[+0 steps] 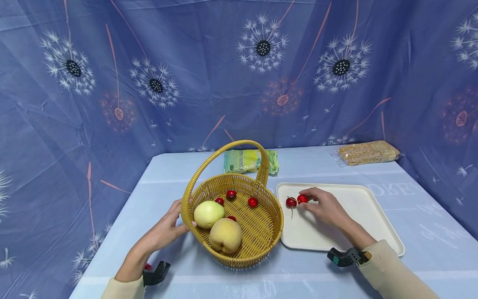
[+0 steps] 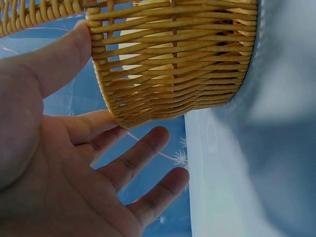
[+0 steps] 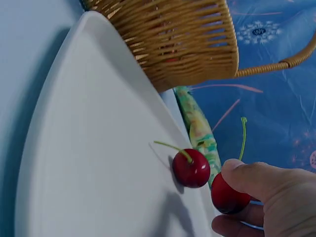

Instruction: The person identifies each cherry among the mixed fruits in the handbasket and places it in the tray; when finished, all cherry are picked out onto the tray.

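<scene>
My left hand [image 1: 169, 226] holds the rim of a yellow wicker basket [image 1: 261, 245] beside its handle base, thumb and index finger at the rim; its other fingers [image 2: 138, 158] spread free outside. In the basket lie a pale yellow-green fruit [image 1: 209, 214], a peach-like fruit [image 1: 225, 236] and several red cherries [image 1: 253, 202]. Over the white tray [image 1: 347, 216], my right hand [image 1: 326, 205] pinches a stemmed cherry [image 3: 229, 195] between thumb and fingers. A second cherry [image 3: 191, 168], stem attached, rests on the tray right beside it.
Behind the basket lies a green and yellow packet [image 1: 250, 161]. A clear bag of tan, grain-like food [image 1: 367, 153] sits at the table's back right. Blue dandelion-patterned cloth [image 1: 209, 74] hangs around the table. The basket handle [image 1: 224, 149] arches high above the rim.
</scene>
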Demonstrator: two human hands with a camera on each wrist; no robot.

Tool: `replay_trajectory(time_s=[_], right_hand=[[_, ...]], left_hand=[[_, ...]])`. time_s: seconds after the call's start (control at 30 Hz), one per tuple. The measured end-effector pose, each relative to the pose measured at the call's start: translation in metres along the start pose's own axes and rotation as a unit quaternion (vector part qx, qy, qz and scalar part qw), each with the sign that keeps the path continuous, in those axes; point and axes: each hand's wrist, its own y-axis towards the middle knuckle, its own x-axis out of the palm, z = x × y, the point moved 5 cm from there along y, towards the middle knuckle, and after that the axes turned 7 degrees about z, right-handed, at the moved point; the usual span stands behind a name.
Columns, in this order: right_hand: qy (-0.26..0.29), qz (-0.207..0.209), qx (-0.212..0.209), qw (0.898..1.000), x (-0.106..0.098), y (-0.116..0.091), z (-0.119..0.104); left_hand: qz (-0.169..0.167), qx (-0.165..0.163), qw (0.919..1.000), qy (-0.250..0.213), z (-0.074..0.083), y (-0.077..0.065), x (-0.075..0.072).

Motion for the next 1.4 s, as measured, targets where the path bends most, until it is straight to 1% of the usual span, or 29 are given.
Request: replay_trajectory(time_s=[0.13, 0.3, 0.53, 0.77, 0.87, 1.03, 1.23, 1.3, 1.4], right_hand=[[-0.008, -0.007, 0.025, 1.000, 0.001, -0.001, 0.009], [-0.029, -0.009, 0.038, 0.999, 0.001, -0.002, 0.014], [-0.060, -0.003, 0.037, 0.998, 0.002, -0.001, 0.017], [-0.096, 0.004, 0.028, 0.995, 0.006, 0.000, 0.018], [-0.102, 0.001, 0.027, 0.994, 0.007, 0.001, 0.018], [-0.100, -0.001, 0.036, 0.994, 0.005, 0.001, 0.019], [-0.082, 0.013, 0.036, 0.996, 0.000, 0.003, 0.011], [-0.074, 0.021, 0.026, 0.997, -0.002, 0.006, 0.004], [-0.068, 0.033, -0.001, 0.997, -0.005, 0.010, -0.012]], left_hand=[[0.000, 0.002, 1.0000, 0.004, 0.000, 0.000, 0.000], [0.000, 0.003, 1.0000, 0.006, 0.001, 0.000, 0.000], [0.000, 0.001, 1.0000, 0.008, 0.000, 0.000, 0.000], [0.001, 0.008, 0.9999, 0.007, 0.000, 0.000, 0.000], [-0.001, 0.004, 1.0000, 0.006, 0.001, 0.000, 0.000], [-0.004, -0.002, 1.0000, 0.004, 0.002, 0.000, 0.000], [-0.006, -0.012, 0.9999, 0.004, 0.001, 0.001, 0.001], [-0.006, -0.013, 0.9999, 0.005, 0.000, 0.001, 0.001], [-0.004, -0.011, 0.9999, 0.005, 0.000, 0.000, 0.001]])
